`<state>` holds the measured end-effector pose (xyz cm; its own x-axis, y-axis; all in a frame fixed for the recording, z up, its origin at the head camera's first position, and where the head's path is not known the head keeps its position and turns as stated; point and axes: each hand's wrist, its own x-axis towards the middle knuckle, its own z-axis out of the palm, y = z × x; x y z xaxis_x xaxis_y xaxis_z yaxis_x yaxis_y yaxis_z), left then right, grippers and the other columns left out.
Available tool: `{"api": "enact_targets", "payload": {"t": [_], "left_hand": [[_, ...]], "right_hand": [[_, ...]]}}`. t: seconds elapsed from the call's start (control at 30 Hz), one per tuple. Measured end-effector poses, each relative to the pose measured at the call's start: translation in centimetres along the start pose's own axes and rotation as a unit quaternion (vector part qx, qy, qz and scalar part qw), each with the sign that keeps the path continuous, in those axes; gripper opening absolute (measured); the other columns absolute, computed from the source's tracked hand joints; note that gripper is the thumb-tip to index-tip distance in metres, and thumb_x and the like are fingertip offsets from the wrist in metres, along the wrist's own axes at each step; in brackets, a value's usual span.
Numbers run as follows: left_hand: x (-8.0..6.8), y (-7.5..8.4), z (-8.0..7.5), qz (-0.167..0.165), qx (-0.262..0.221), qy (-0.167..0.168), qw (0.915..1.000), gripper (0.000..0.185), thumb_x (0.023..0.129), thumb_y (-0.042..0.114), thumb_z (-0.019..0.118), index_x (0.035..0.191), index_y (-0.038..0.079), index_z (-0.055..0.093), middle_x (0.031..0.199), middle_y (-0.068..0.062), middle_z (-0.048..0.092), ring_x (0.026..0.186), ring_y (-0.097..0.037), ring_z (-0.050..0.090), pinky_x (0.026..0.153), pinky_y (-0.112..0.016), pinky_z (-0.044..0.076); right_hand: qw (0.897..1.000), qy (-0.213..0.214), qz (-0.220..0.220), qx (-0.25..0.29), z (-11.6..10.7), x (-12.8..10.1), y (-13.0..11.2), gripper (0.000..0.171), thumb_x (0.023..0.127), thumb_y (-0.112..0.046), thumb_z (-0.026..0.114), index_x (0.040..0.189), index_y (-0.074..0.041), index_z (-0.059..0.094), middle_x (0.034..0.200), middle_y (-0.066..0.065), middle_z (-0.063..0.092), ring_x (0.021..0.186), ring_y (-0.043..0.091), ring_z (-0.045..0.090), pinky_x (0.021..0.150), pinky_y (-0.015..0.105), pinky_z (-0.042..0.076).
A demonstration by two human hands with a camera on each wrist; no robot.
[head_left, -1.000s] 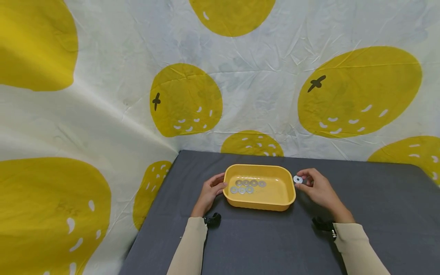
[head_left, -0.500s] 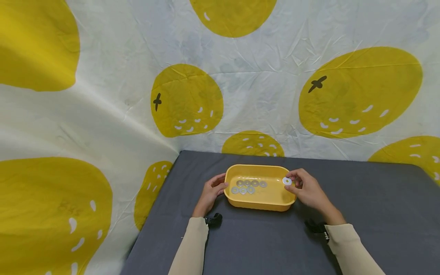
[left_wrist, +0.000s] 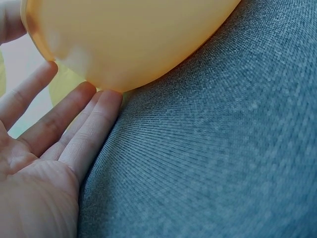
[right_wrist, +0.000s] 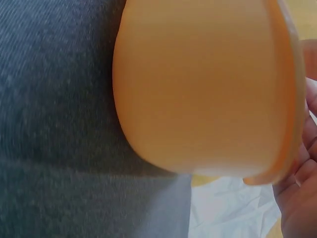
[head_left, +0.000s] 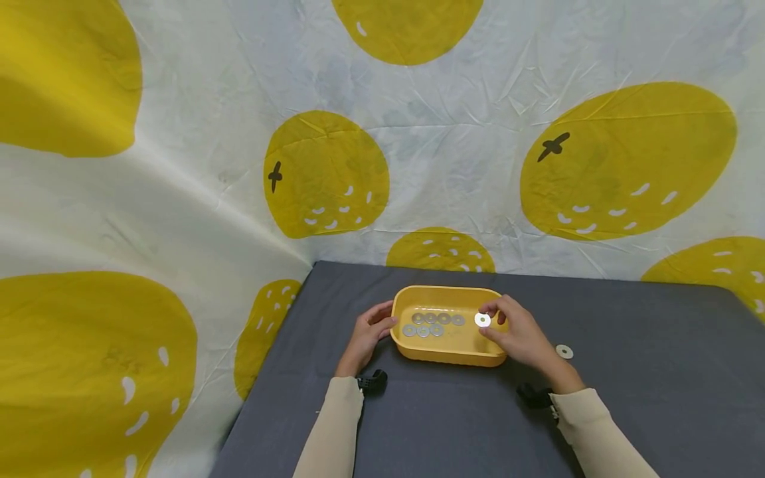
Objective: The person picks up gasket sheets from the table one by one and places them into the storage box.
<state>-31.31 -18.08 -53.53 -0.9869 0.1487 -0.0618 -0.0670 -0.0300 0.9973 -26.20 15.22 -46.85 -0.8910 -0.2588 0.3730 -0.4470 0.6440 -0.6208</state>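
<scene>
A shallow yellow plastic tray (head_left: 451, 354) stands on the dark grey cloth. Inside, toward its left half, flat metal washers (head_left: 424, 335) lie in two rows, several in all. My left hand (head_left: 363, 337) holds the tray's left end, thumb at the rim and fingertips against the outer wall, as the left wrist view shows. Over the tray's right part, my right hand (head_left: 521, 337) pinches one more washer (head_left: 477, 322) by its edge between thumb and finger. In the right wrist view the tray's end wall (right_wrist: 203, 89) covers the fingertips and the washer.
Another washer (head_left: 560, 350) lies on the cloth to the right of the tray, close beside the right wrist. Behind the table (head_left: 430, 425) hangs a white curtain (head_left: 454, 172) with big yellow fruit prints; it also runs along the left side.
My right hand has carried its washer leftward, from outside the tray's right rim to over the inside. The washer on the cloth has come into view. The left hand stays at the tray.
</scene>
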Motion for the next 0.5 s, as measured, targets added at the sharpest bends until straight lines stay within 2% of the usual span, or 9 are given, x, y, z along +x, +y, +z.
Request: {"api": "enact_targets", "payload": {"t": [0.5], "left_hand": [[0.1, -0.3, -0.1, 0.011, -0.004, -0.005, 0.9999, 0.045, 0.097, 0.015, 0.07, 0.141, 0.021, 0.062, 0.138, -0.013, 0.064, 0.122, -0.024, 0.066, 0.094, -0.034, 0.059]], "right_hand": [[0.998, -0.032, -0.021, 0.039, 2.2, 2.0, -0.9, 0.028, 0.087, -0.007, 0.08, 0.113, -0.007, 0.068, 0.102, 0.006, 0.062, 0.083, 0.017, 0.047, 0.072, 0.029, 0.04]]}}
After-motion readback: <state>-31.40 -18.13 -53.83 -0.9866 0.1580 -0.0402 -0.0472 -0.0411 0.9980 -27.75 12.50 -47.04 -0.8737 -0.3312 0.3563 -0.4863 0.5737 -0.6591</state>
